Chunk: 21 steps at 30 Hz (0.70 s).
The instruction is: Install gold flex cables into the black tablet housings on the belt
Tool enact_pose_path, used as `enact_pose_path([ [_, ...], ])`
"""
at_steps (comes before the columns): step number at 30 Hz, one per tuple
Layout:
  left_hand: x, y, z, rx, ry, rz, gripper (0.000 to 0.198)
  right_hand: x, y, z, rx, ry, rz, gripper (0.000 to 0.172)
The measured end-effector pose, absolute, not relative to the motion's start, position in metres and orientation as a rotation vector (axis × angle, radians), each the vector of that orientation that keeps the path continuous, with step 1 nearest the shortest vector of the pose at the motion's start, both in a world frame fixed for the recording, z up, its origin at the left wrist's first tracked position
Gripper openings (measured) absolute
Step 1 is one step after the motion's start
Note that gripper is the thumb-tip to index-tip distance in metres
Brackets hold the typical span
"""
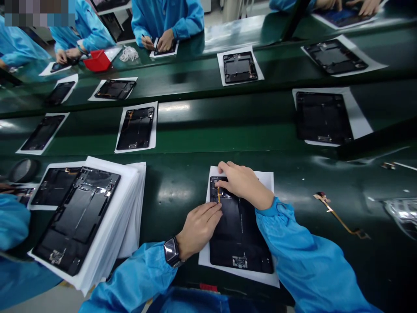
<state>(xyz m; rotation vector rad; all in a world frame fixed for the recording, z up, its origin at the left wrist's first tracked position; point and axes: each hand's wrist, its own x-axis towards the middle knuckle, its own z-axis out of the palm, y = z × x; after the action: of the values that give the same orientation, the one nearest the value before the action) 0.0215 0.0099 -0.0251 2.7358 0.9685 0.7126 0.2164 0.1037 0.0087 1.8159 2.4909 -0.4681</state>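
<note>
A black tablet back housing [228, 234] lies on a white sheet [267, 178] on the bench in front of me. A thin orange flex cable [219, 195] runs along its upper left part. My left hand [200, 226], coming over the left edge, has its fingers pressed together at the cable's lower end. From the right, my right hand [241, 182] reaches across the housing's top edge with fingers bent, its thumb at the cable's upper end. Both sets of fingertips partly cover the cable. Another flex cable [337, 216] lies loose to the right.
To my left, another housing [87, 208] rests on a stack of white sheets [130, 195]. Farther back, several housings on sheets, such as this one [137, 128], lie along the green bench [195, 134]. Co-workers in blue sleeves work opposite. A clear plastic tray [402, 213] sits at right.
</note>
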Motion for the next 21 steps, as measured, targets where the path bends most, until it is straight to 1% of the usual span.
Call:
enact_pose_path([
  [8,0.021,0.0105,-0.0245,2.803,0.945,0.642,0.021,0.2183,0.105,0.0081,1.811,2.507,-0.504,0.033],
  [21,0.0221,0.0114,-0.023,2.834,0.936,0.646,0.02,0.218,0.1049,0.009,1.816,2.488,-0.53,0.034],
])
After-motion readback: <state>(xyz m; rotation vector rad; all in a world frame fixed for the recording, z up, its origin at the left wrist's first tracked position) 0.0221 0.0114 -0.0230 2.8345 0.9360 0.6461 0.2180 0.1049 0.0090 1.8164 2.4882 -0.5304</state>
